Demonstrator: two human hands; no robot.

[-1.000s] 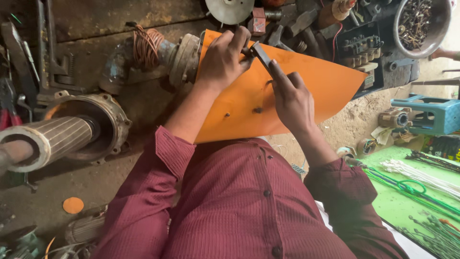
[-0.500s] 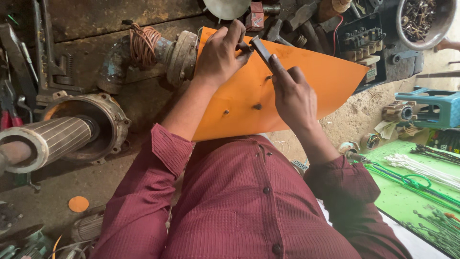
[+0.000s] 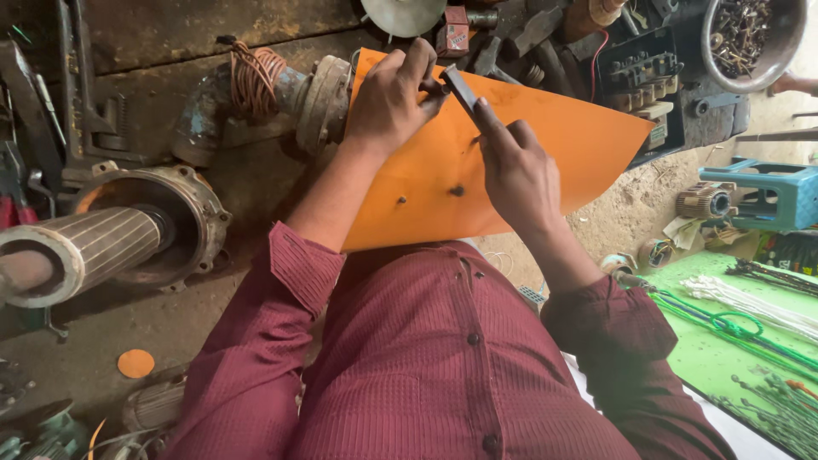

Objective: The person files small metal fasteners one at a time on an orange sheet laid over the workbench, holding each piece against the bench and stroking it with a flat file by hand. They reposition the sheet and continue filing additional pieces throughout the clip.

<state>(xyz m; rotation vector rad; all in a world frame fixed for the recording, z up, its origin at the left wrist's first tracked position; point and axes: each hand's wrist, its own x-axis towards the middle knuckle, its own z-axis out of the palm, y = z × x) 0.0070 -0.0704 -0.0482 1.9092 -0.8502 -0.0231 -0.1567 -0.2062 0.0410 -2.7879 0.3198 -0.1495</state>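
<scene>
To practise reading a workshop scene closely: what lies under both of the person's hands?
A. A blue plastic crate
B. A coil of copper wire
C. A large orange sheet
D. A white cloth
C: the left hand presses on the large orange sheet while the right hand works a small dark tool on it.

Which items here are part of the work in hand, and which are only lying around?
In use: orange sheet, pressed by the left hand; flat dark tool held on it by the right hand.

Lying about: motor rotor, copper coil, bowl of scrap metal, blue stool, orange disc.
</scene>
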